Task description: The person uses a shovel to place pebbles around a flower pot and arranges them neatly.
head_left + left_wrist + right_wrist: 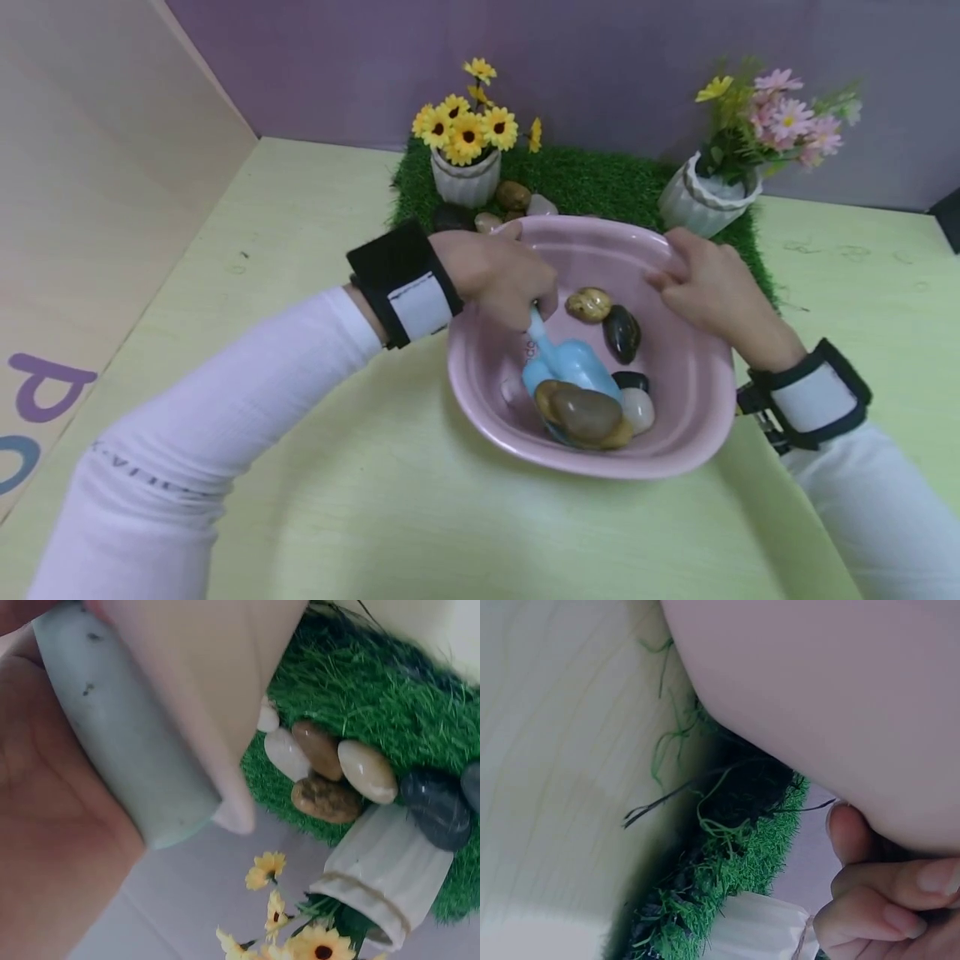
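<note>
My left hand (506, 275) grips the handle of a light blue toy shovel (577, 365), its fingers curled round it. In the left wrist view the thick handle (120, 727) lies across the palm. The shovel's blade is inside a pink basin (480, 400), with a grey-brown stone (588, 412) and other brown stones at it. My right hand (712, 292) holds the basin's far right rim, thumb inside; in the right wrist view its fingers (870, 915) bend at the edge. Also in the basin are a mottled tan stone (588, 305), a dark stone (622, 333) and a white stone (638, 410).
Behind the basin lies a strip of artificial grass (600, 179). On it stand a white pot (467, 179) of yellow flowers, a tilted white pot (701, 204) of pink flowers, and several stones (326, 799). A purple-grey wall (337, 75) closes the back of the pale table (337, 500).
</note>
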A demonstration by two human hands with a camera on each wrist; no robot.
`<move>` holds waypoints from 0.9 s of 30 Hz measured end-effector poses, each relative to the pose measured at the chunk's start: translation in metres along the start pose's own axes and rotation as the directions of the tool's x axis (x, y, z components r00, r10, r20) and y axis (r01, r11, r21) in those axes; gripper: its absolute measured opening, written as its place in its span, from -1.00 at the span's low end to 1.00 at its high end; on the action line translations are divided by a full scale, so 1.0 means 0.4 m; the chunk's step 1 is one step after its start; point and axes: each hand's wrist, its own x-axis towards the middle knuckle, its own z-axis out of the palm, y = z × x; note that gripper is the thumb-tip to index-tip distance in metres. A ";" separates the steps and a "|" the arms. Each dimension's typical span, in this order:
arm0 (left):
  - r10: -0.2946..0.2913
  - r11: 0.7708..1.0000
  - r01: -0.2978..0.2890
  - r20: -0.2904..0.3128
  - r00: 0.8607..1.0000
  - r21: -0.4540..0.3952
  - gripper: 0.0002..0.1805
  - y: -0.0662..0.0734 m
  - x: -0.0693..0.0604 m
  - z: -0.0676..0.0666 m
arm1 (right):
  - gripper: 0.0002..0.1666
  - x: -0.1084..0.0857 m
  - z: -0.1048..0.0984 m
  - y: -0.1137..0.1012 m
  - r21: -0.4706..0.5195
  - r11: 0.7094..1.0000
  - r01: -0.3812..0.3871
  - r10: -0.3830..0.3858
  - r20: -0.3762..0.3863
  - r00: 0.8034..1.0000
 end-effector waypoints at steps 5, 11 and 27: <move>0.014 0.999 -0.014 -0.008 1.000 -0.037 -0.84 0.003 0.006 0.011 | -0.78 0.001 0.003 0.001 -0.007 1.000 0.004 -0.004 -0.005 1.000; 0.014 0.999 -0.015 -0.027 1.000 -0.033 -0.77 0.003 0.007 0.016 | -0.76 0.002 0.004 0.003 -0.023 1.000 -0.005 0.005 -0.006 1.000; 0.050 0.997 -0.038 -0.194 0.980 0.065 -0.81 0.002 -0.005 0.016 | -0.78 0.000 0.003 0.004 -0.023 1.000 0.015 -0.015 -0.022 1.000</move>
